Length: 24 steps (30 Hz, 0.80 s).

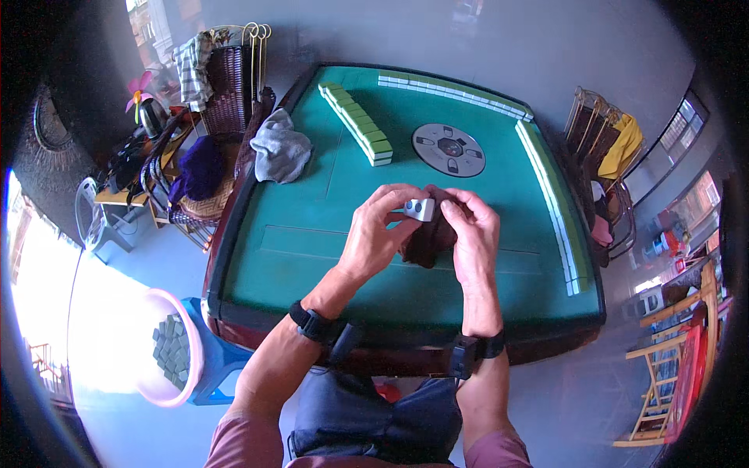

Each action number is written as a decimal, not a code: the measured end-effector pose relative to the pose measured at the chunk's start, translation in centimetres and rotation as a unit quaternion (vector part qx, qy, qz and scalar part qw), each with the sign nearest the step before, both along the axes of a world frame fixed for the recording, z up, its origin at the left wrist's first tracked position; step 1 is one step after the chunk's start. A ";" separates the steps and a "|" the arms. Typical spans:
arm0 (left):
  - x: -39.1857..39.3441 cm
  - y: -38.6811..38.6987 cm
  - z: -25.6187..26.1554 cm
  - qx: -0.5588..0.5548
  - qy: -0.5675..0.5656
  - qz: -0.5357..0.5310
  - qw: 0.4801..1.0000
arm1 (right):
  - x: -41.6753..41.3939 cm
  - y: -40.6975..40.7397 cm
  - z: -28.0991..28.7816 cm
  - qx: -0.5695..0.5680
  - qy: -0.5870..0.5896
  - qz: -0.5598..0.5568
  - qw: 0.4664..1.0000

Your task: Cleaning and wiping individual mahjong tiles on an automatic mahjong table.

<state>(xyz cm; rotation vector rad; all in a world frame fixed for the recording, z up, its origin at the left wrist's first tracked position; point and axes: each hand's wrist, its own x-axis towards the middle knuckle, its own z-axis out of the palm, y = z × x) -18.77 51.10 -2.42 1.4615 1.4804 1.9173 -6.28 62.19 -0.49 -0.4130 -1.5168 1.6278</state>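
Note:
Between the thumb and fingers of my left hand [380, 228] is a mahjong tile [420, 210], its white face with round dark marks turned up. My right hand [477, 231] grips a dark brown cloth [430, 244], which hangs down beside the tile and touches it. Both hands are above the near half of a green-topped mahjong table [327, 281]. Beyond them a round control panel [449, 149] is set into the tabletop. Rows of green-backed tiles stand on the felt: a left row [357, 123], a far row [453, 93] and a right row [550, 205].
A grey cloth [282, 146] lies on the table's left edge. At my lower left, a pink basin [196, 351] of tiles rests on a blue plastic stool [219, 362]. Rattan chairs stand left [231, 88] and right [585, 128]. A wooden frame [658, 380] is at the lower right.

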 end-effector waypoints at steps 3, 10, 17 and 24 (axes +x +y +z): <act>0.2 0.0 0.4 0.025 0.027 0.023 0.999 | -0.1 -0.1 -0.2 -0.007 0.015 -0.013 1.000; 0.1 -0.2 0.5 -0.057 0.044 0.115 0.991 | 0.1 -0.2 -0.3 0.007 0.008 -0.049 0.999; -0.1 0.4 -0.6 0.001 -0.068 0.045 0.997 | -0.3 -0.9 -0.2 0.123 -0.058 -0.051 0.989; 0.2 0.0 0.0 0.007 -0.214 -0.066 0.975 | -0.1 -1.2 0.3 0.058 -0.066 -0.068 0.994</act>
